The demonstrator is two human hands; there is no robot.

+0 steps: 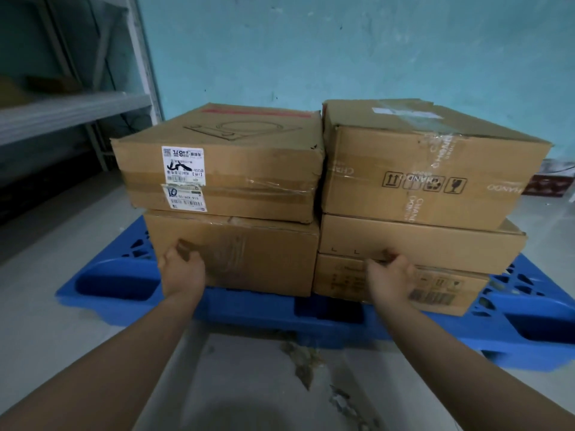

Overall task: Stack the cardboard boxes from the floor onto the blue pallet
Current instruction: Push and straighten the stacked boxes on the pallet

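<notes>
I'm squaring stacks on the blue pallet (130, 284). My left grip (183, 270) and right grip (390, 276) touch the lower boxes (264, 259); I can't tell their curl. Next: push evenly.

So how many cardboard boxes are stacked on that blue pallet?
5. Left stack: labelled box on plain box. Right stack: taped box on top, flat box beneath, barcoded box at the bottom. More could hide behind.

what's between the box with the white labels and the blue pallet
One plain cardboard box, under the labelled box and resting on the blue pallet; the left hand touches its front face. The head view shows it.
</notes>
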